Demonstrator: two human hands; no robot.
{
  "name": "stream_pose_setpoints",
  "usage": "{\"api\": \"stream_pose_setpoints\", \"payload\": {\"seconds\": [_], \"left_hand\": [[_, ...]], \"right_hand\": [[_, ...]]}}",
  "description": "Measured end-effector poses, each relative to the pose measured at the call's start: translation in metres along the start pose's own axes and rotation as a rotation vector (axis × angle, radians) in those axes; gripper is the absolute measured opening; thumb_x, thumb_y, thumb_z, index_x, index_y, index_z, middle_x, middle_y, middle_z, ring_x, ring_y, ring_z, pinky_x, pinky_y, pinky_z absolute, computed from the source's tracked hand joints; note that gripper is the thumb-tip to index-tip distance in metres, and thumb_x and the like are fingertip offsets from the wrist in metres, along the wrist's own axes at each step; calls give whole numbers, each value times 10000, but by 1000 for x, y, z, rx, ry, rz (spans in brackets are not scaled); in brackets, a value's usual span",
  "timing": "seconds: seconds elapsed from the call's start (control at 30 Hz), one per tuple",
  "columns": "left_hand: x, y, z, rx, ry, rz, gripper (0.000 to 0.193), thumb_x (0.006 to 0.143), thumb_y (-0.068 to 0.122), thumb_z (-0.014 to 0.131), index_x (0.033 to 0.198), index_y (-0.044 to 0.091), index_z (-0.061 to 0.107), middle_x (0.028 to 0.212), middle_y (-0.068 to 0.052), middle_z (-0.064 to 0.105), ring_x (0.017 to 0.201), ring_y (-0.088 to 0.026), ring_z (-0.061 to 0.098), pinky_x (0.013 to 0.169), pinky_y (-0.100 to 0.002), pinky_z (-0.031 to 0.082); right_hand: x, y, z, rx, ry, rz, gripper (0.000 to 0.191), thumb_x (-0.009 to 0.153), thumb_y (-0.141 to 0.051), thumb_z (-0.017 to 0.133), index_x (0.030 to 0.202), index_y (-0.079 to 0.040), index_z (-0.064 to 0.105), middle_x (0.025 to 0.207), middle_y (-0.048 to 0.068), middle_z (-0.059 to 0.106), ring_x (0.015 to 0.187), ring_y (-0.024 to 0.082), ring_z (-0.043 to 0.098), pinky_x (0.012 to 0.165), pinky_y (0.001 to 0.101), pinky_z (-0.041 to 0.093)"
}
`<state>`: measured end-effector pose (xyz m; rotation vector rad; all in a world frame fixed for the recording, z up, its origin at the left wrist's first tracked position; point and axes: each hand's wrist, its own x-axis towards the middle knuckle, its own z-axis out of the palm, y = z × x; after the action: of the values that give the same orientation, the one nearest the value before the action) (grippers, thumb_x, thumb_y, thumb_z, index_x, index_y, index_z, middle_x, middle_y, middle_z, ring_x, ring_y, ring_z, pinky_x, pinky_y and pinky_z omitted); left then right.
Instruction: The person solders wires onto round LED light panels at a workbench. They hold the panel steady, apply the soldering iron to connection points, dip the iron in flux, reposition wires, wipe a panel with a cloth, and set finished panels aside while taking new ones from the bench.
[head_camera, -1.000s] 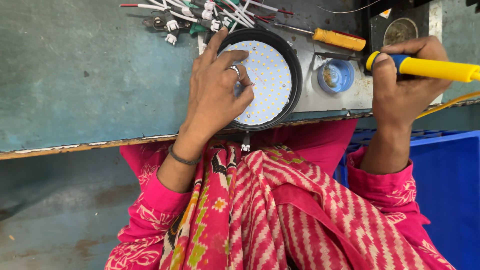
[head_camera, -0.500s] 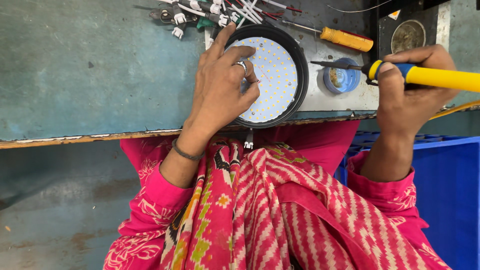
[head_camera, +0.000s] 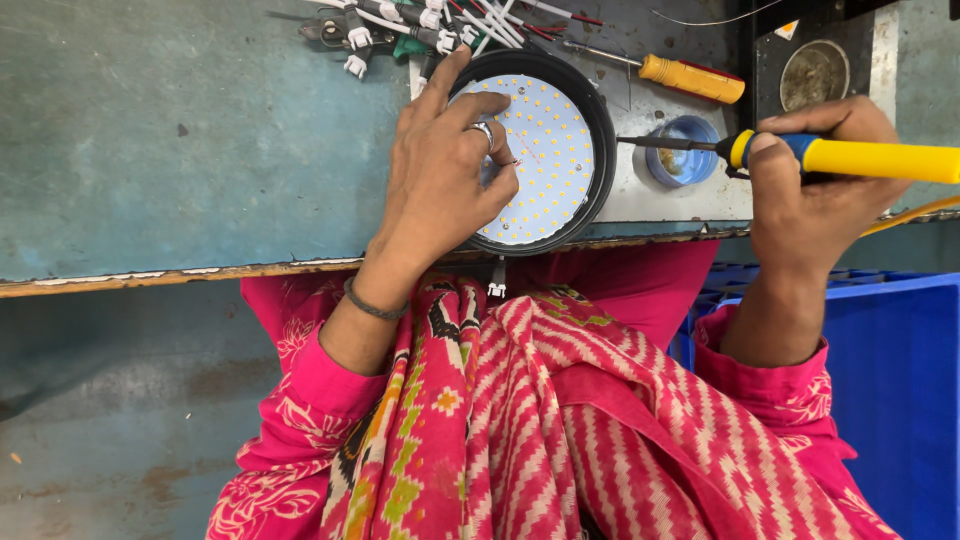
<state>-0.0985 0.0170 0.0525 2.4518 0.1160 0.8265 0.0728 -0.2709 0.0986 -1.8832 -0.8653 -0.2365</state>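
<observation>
Steadying the round LED panel (head_camera: 548, 160) at the bench's (head_camera: 180, 150) near edge, left hand (head_camera: 440, 180) fingers spread flat on it, the right hand (head_camera: 810, 190), closed around the soldering iron (head_camera: 850, 157), should probably bring its tip in gently.

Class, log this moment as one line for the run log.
left hand: resting on round LED panel | right hand: holding soldering iron, tip off panel, near small blue pot | yellow screwdriver: lying unused
</observation>
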Motion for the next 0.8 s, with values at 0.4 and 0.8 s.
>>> {"api": "stream_pose_setpoints", "payload": {"seconds": [0.4,0.8], "left_hand": [[0,0,1,-11,1,-10,117,775,118,803,762,85,691,1261,-62,706,1463,-390,432,1066,-562,445],[0,1,0,-21,-6,-19,117,777,125,804,768,77,697,1271,-69,702,1467,-394,420,1086,-562,424]], "right_hand": [[15,2,-11,182,100,191,69,992,16,663,951,53,621,773,69,575,577,99,464,548,211,372],[2,-27,20,379,24,77,129,949,-67,682,1002,31,617,814,49,579,582,66,466,569,194,370]]}}
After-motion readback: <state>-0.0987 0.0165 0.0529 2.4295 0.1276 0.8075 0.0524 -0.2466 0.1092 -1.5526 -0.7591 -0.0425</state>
